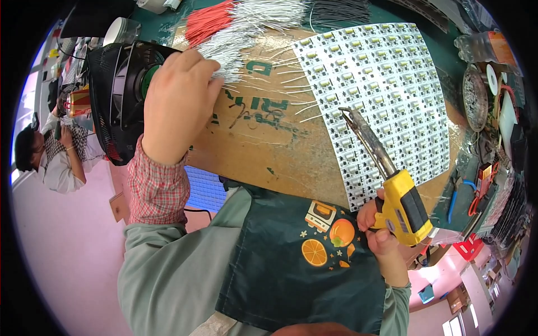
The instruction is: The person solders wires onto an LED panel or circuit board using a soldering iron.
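The right hand (384,245) is holding a yellow soldering iron (404,208), its grip fitting snugly around the handle. The metal tip is pointing up and away from the body, lying over the left part of a white sheet of small circuit boards (386,95); whether it is touching the sheet, I cannot tell. The sheet is lying at a slant on a piece of cardboard (252,154), and thin white wires are sticking out from its upper left edge.

The left hand (179,103) is hovering in front of a black fan (120,92), fingers bending toward a heap of white wires (269,14). Its grip is curling, but I cannot tell whether the fingertips are pinching a wire. Red wires (207,23) and black wires (339,12) are lying on either side of the heap, toward the far side of the desk (159,25). Blue-handled pliers (453,200) and red-handled scissors (476,203) are resting to the right of the cardboard.
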Available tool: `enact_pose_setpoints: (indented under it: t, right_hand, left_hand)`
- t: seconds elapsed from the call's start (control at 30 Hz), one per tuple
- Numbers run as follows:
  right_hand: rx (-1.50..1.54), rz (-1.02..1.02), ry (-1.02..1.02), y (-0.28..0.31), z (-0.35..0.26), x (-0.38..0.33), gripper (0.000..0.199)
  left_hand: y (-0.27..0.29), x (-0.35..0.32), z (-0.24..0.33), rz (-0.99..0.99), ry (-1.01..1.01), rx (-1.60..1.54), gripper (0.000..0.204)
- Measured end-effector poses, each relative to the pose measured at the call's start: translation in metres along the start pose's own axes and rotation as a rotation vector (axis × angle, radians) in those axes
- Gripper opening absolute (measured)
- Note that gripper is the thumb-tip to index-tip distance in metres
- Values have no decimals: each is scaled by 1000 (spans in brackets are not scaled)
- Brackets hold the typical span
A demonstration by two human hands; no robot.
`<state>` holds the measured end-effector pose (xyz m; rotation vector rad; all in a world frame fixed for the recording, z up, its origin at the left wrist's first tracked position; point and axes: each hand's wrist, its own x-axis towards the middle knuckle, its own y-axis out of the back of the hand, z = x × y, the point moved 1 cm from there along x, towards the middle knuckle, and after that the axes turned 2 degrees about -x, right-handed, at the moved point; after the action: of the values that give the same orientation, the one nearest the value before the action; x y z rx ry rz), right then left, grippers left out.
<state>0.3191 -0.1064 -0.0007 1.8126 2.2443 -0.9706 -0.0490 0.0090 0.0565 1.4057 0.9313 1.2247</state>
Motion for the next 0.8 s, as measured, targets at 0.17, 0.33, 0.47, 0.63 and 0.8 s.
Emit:
enact_pose_setpoints:
  t: [0.17,0.33,0.47,0.63,0.8]
  right_hand:
    - [-3,-2,5,-1,-2,-1,96]
    - [-12,-8,9,0,-2,-1,96]
    - [-21,-16,4,0,-3,-1,96]
    - [-21,-17,18,0,-2,-2,96]
    - [-8,-23,-11,0,-2,-2,96]
  left_hand:
    - [-8,-12,-5,-72,18,-4,14]
    - [-21,-4,-9,38,-34,-26,11]
    - [-22,-2,-5,62,-72,-58,8]
    - [-22,0,4,114,-80,-147,4]
    - [-23,0,17,185,-109,-192,6]
